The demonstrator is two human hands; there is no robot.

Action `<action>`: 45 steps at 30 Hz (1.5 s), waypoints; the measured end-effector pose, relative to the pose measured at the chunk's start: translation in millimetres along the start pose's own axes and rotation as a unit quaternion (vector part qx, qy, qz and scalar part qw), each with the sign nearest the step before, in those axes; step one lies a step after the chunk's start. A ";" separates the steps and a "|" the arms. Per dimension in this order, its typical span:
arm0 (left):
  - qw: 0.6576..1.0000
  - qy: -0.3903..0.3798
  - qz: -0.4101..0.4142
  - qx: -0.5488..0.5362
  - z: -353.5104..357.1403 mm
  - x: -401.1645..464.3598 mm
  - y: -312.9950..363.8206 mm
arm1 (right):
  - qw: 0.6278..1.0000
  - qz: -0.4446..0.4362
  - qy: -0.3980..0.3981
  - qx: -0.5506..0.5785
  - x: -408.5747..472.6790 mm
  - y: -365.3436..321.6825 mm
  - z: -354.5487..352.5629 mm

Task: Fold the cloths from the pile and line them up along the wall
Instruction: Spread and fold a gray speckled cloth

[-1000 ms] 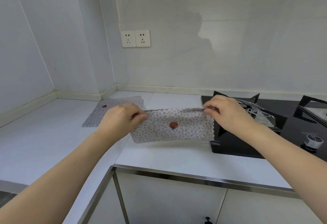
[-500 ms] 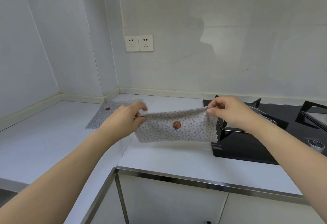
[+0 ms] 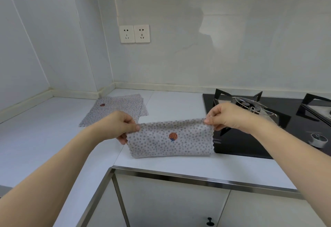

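Observation:
A grey dotted cloth (image 3: 170, 140) with a small red-orange motif hangs folded in half, stretched between my two hands above the white counter (image 3: 44, 137). My left hand (image 3: 119, 125) pinches its upper left corner. My right hand (image 3: 227, 117) pinches the upper right corner. The cloth's lower fold touches or nearly touches the counter. A pile of flat cloths (image 3: 116, 109) of the same pattern lies in the corner behind my left hand, close to the wall.
A black gas hob (image 3: 250, 144) with pan supports sits right of the cloth, with a knob (image 3: 318, 140) at its front. Two wall sockets (image 3: 134, 33) are above the corner. The counter's metal edge (image 3: 179, 174) runs below, over cabinet doors.
The camera view has tilted a little. Both hands have kept their pinch and lowered the folded cloth slightly toward the counter.

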State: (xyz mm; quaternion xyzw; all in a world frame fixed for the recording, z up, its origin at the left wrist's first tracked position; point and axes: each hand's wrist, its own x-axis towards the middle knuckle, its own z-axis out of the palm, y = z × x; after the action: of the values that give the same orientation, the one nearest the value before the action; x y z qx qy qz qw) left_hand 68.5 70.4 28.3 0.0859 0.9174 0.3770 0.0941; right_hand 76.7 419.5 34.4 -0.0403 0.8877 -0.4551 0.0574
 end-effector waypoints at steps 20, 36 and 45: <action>0.978 0.091 -0.028 -0.188 31.8 41.0 -49.4 | 0.990 0.085 0.044 0.101 79.2 51.2 43.2; 0.989 0.132 -0.045 -0.041 32.0 72.0 -65.4 | 0.963 0.063 0.139 -0.224 118.0 46.6 86.6; 0.992 0.120 -0.030 0.033 35.5 75.6 -65.1 | 0.914 0.043 0.158 -0.372 124.2 41.5 99.8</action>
State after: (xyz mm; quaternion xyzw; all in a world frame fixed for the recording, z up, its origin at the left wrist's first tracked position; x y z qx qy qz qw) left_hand -1.9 66.0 -50.7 0.0160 0.9361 0.3513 -0.0080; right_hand -33.2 348.2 -65.3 0.0518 0.9911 -0.0898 -0.0833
